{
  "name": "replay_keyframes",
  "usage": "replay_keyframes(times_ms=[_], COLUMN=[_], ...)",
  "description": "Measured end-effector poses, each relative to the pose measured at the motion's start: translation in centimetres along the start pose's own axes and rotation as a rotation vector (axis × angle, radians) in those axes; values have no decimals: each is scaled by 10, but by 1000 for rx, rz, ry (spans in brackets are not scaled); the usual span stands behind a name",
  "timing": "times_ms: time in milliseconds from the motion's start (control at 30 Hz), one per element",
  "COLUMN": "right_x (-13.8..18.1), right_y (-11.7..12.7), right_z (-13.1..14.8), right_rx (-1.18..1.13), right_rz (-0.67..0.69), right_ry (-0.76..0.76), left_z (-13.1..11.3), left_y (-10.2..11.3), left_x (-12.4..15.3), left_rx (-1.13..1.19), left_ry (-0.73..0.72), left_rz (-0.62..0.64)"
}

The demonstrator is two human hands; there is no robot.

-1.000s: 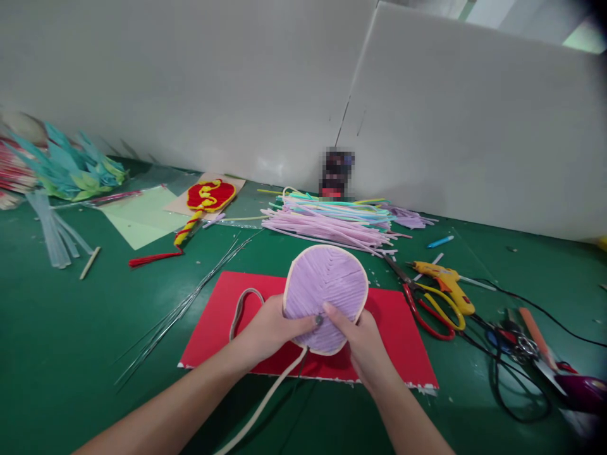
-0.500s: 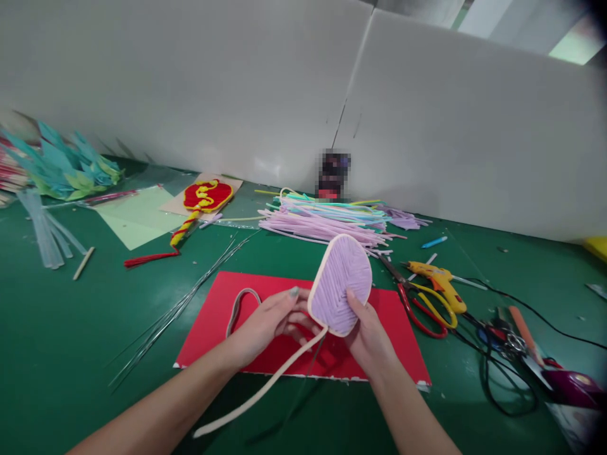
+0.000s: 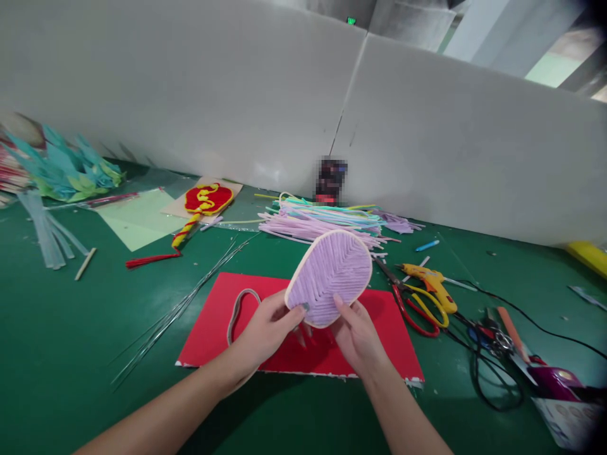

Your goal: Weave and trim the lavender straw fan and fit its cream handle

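Observation:
Both hands hold a lilac leaf-shaped pipe-cleaner panel (image 3: 334, 272) with a cream edge, tilted up over a red board (image 3: 374, 328). My left hand (image 3: 275, 322) pinches its lower left edge, thumb on the face. My right hand (image 3: 355, 328) grips the lower right edge, thumb on the face and fingers behind. A cream stem shows only partly, beneath my left wrist. On the board, left of my left hand, lies a bent greyish pipe cleaner (image 3: 233, 316).
Pipe cleaners in several colours (image 3: 322, 221) lie at the back. Scissors (image 3: 417, 303), a yellow glue gun (image 3: 434, 284) and its black cord are on the right. Thin wires (image 3: 184, 306), a red-yellow fan ornament (image 3: 208, 199) and clear glue sticks (image 3: 45, 230) lie on the left.
My left hand has closed onto the panel's lower left edge. The panel has turned, its lower end swinging left, and the cream stem has gone mostly behind my left arm.

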State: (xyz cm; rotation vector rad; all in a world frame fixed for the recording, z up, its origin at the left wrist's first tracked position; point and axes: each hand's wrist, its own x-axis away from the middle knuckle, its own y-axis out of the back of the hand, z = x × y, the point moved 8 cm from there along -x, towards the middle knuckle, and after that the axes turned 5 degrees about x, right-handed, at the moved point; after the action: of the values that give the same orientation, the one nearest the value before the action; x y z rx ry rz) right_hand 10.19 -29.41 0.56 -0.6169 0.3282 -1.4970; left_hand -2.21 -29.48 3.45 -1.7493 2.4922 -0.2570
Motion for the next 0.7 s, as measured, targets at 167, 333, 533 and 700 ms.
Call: replay_keyframes(times_ms=[167,333,533,700], right_x=[2,14,11,13], right_y=[1,-13,14,11], right_z=[7,6,18,16], right_rx=[147,166,193,226], right_rz=[-11,108,-193,-89], right_ry=[78,126,134,66], left_z=[-34,-45,-53,-29], left_y=[21,-18,-7,34], left_x=[12,24,29,1], left_rx=[-343,-741,-650,-137], left_ry=[-353,-543,-620,-260], left_rz=[-297,52,-14,-260])
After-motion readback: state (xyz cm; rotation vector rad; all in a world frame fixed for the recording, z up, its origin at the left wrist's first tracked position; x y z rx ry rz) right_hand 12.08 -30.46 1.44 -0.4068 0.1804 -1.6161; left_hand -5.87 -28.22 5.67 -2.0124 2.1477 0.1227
